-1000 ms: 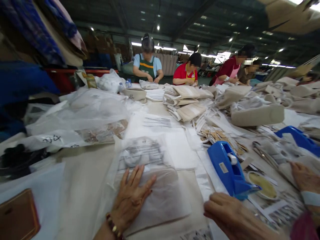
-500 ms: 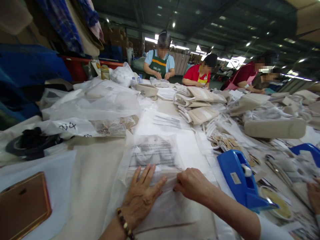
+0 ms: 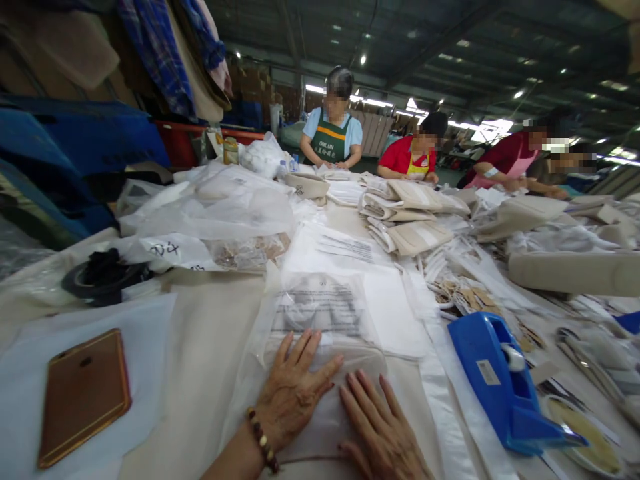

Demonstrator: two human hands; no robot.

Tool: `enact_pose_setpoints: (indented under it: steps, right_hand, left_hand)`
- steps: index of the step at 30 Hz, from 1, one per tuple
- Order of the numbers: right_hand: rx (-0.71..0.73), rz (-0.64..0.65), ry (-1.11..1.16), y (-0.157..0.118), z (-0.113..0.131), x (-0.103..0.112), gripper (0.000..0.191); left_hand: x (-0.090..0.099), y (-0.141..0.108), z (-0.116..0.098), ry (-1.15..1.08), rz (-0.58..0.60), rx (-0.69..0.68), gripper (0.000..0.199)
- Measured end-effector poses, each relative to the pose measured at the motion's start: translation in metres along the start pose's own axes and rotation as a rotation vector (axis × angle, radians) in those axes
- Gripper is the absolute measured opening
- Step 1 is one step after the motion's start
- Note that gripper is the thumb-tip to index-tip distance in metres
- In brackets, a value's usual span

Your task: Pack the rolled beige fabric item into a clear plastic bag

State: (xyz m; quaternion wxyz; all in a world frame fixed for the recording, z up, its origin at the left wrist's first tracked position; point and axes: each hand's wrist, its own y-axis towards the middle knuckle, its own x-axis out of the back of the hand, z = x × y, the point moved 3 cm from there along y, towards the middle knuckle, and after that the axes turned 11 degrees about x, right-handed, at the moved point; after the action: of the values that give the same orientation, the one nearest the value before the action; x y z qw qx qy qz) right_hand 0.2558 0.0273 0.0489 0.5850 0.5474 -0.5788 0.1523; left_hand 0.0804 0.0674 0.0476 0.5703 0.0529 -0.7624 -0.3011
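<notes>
A clear plastic bag (image 3: 320,303) with printed text lies on the table in front of me, something pale folded inside it. My left hand (image 3: 295,390), with a bead bracelet at its wrist, rests flat on the bag's middle, fingers spread. Just to its right, my right hand (image 3: 377,427) lies palm down on the lower part of the bag, fingers stretched out. Neither hand grips anything. Beyond the bag are white sheets or bags (image 3: 385,307) in a flat stack.
A blue tape dispenser (image 3: 505,380) stands at the right. At the left are a phone (image 3: 85,397) and a black coiled item (image 3: 103,277). Folded beige pieces (image 3: 410,213) are piled farther back. Several people work across the table.
My right hand has gone from closed fingers at the bag to lying open on it, lower down. My left hand stays on the bag. The whole view has shifted slightly.
</notes>
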Motion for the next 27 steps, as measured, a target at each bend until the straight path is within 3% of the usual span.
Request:
enact_pose_setpoints:
  steps: [3, 5, 7, 9, 11, 14, 16, 20, 24, 27]
  right_hand:
    - [-0.008, 0.076, -0.07, -0.004, 0.017, -0.015, 0.048]
    - [-0.023, 0.095, -0.068, -0.006, 0.017, -0.02, 0.051]
    - [-0.024, 0.084, -0.06, -0.008, 0.015, -0.02, 0.051]
    - [-0.024, 0.069, -0.051, -0.009, 0.013, -0.019, 0.052]
    - [-0.032, 0.063, -0.041, -0.009, 0.013, -0.018, 0.053]
    - [-0.037, 0.058, -0.028, -0.009, 0.014, -0.017, 0.054]
    - [-0.037, 0.057, -0.024, -0.009, 0.015, -0.017, 0.055]
    - [-0.04, 0.056, -0.019, -0.01, 0.014, -0.018, 0.055]
    - [-0.058, 0.067, 0.008, -0.009, 0.014, -0.015, 0.056]
    - [-0.071, 0.072, 0.076, -0.006, 0.013, -0.001, 0.054]
  left_hand:
    - [0.011, 0.007, 0.005, -0.13, 0.118, 0.045, 0.032]
    - [0.033, 0.008, 0.015, -0.311, 0.178, 0.109, 0.033]
    - [0.062, -0.001, 0.03, -0.47, 0.153, 0.203, 0.036]
    - [0.088, -0.022, 0.046, -0.475, 0.056, 0.296, 0.038]
    - [0.096, -0.051, 0.059, -0.374, 0.018, 0.428, 0.048]
    - [0.078, -0.088, 0.071, -0.341, -0.01, 0.754, 0.047]
    - [0.059, -0.096, 0.071, -0.373, -0.049, 0.891, 0.037]
    - [0.034, -0.082, 0.069, -0.454, -0.132, 0.959, 0.039]
    - [0.034, -0.077, 0.072, -0.463, -0.129, 1.006, 0.04]
    - [0.036, -0.086, 0.075, -0.458, -0.068, 1.09, 0.042]
